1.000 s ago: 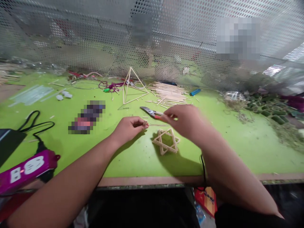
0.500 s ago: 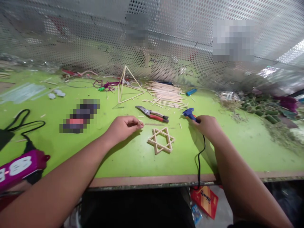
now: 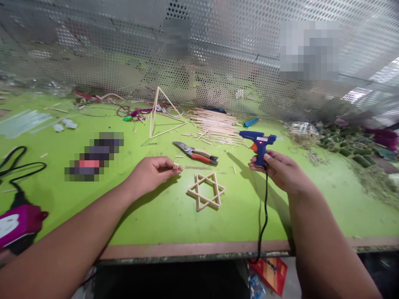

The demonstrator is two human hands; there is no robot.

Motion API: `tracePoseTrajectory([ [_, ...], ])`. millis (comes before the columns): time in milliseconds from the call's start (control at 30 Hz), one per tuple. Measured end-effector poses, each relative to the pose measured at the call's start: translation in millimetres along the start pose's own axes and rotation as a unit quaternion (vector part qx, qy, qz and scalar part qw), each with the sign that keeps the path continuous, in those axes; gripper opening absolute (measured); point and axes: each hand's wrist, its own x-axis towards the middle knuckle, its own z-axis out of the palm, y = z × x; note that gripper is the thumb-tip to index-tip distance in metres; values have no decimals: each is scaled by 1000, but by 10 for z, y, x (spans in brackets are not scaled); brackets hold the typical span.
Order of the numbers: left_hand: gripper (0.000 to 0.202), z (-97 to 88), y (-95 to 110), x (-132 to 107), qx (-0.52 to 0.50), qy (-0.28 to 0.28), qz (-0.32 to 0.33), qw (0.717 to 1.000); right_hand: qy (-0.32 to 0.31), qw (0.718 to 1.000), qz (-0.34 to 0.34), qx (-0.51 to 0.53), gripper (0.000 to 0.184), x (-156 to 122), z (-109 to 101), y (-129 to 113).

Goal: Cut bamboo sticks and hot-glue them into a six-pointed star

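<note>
My right hand (image 3: 277, 166) grips a blue glue gun (image 3: 261, 143) by its handle, raised above the table, its nozzle pointing left and a small red light glowing on its side. Short pale stick pieces (image 3: 176, 166) are pinched between the thumb and fingers of my left hand (image 3: 154, 172). Between the hands a six-pointed star of wooden sticks (image 3: 197, 193) lies flat on the green table (image 3: 149, 224). Just beyond it rest pruning shears (image 3: 199, 155) with red and pale handles. A loose short stick (image 3: 234, 170) lies right of the star.
Farther back are a pile of thin sticks (image 3: 215, 124), a triangular stick frame (image 3: 168, 99) and a blue cutter (image 3: 251, 122). A pink power strip (image 3: 21, 224) sits at left. Green plant pieces (image 3: 352, 145) lie at right. The black cord (image 3: 264, 207) hangs over the table edge.
My right hand has lifted the glue gun off the table and turned it upright. The left hand still holds the stick pieces. The view has shifted slightly.
</note>
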Motion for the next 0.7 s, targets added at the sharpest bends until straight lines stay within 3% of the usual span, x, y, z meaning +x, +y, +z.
tracePoseTrajectory([
  [300,52,-14,4,-10,13,4,-3,1000,18,999,35,1,38,-56,-4,-109],
  [500,53,-16,-15,-15,26,1,-8,1000,73,996,51,24,21,-76,-73,-209],
  [600,54,-17,-32,-7,26,4,-8,1000,107,991,61,45,24,-73,-88,-233],
  [700,57,-17,-24,-5,22,11,-12,1000,90,993,54,55,40,-81,-108,-230],
])
